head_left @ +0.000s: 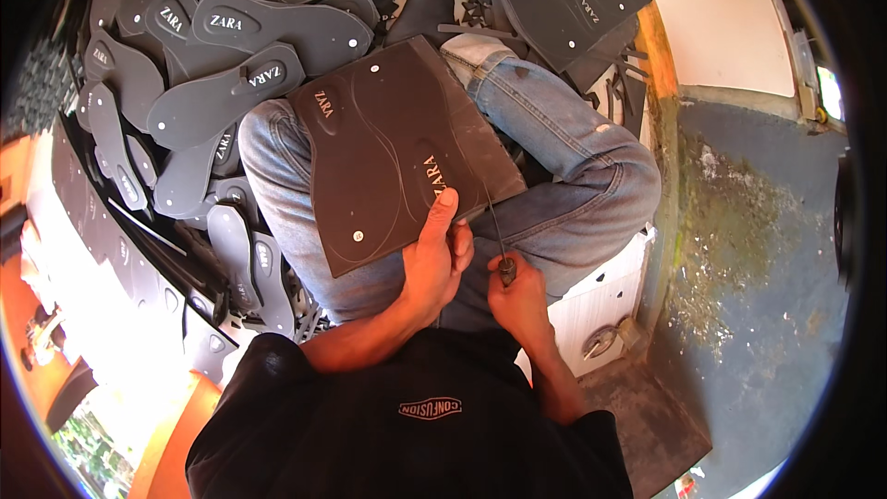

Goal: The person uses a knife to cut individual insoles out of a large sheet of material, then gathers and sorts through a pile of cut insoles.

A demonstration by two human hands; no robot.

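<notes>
A dark brown-black foam sheet [365, 162], with the outlines of two shoe insoles pressed into it, lies tilted across my lap. My left hand [434, 254] grips its near edge, thumb on top and fingers curled underneath. Closed in a fist, my right hand [519, 298] holds the dark handle of a thin-bladed knife [500, 233]. The slim blade points up and away, its upper end at the sheet's right part near an outline. Whether the tip is in the foam I cannot tell.
Cut-out dark insoles [277, 32] lie heaped at the far left. Another uncut foam sheet [564, 0] rests at the far right, with dark scraps [476, 14] beside it. My crossed legs in jeans [573, 148] support the work. A stained blue-grey floor [767, 249] spreads to the right.
</notes>
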